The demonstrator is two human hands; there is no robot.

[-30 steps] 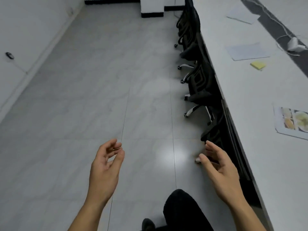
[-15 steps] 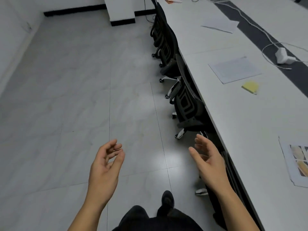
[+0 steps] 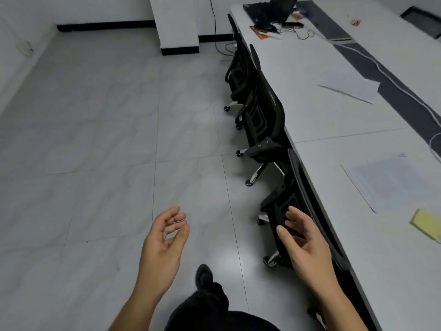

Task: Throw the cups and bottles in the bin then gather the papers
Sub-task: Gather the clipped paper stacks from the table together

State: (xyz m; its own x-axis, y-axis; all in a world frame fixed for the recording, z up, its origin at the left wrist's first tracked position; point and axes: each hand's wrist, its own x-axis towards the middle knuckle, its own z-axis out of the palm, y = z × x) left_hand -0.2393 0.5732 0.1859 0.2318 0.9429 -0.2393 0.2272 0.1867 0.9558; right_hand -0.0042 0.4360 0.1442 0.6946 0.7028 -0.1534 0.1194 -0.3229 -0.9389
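- Grey tiled floor [image 3: 95, 163] fills the left of the frame. A long white table [image 3: 310, 120] runs down the right, with black chairs [image 3: 262, 120] pushed in along its edge.
- Left hand [image 3: 164, 244] is held at lower centre, palm up with fingers loosely curled, and nothing is gripped.
- Right hand [image 3: 307, 242] is held at lower centre-right with fingers relaxed and spread, also empty, and is seen over a chair back, short of the tabletop.
- Both hands have been kept empty over the last second while the view has been carried forward along the table.
- A yellow pad [image 3: 427, 225] has slid from upper right to lower right. The printed colour sheet once at the right edge is now out of frame, so it has been passed rather than picked up.
- Near paper [image 3: 386, 180] lies at right middle, just beyond the pad, and far paper [image 3: 350, 86] lies at upper right. A laptop [image 3: 274, 8] has been brought into view at the top.
- No cup, bottle or bin is seen, so the paper-gathering step is judged to be in hand, with the near paper the likeliest next reach for the right hand.
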